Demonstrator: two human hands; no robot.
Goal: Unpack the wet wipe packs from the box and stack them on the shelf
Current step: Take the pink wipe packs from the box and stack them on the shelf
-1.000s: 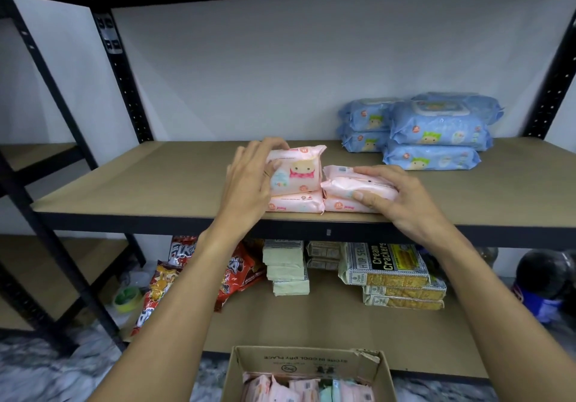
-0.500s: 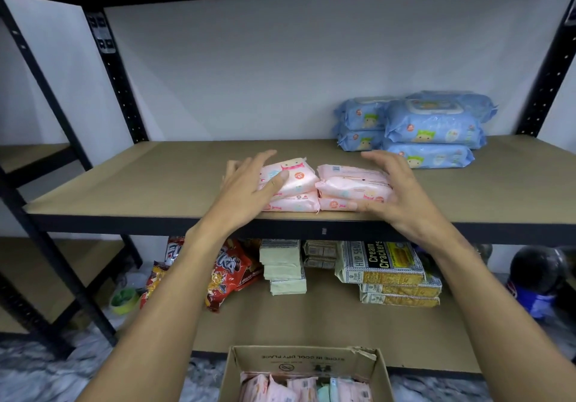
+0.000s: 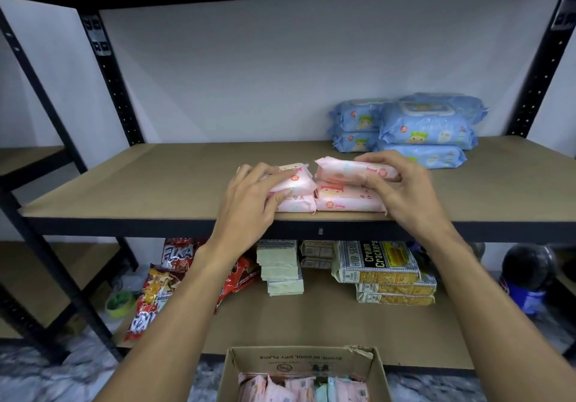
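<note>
Pink wipe packs sit in two stacks of two at the front edge of the shelf. The left hand clasps the left top pack, fingers over it and thumb at its front. The right hand pinches the right top pack, tilted. Blue wipe packs are stacked at the shelf's back right, and the open box sits below its front edge.

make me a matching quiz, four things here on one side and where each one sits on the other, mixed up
1 blue wipe packs
2 pink wipe packs
3 cardboard box
4 cream crackers

A lower shelf
B front edge of middle shelf
C bottom of view, open
D back right of middle shelf

Pairs: 1-D, 2-B, 3-C, 4-A
</note>
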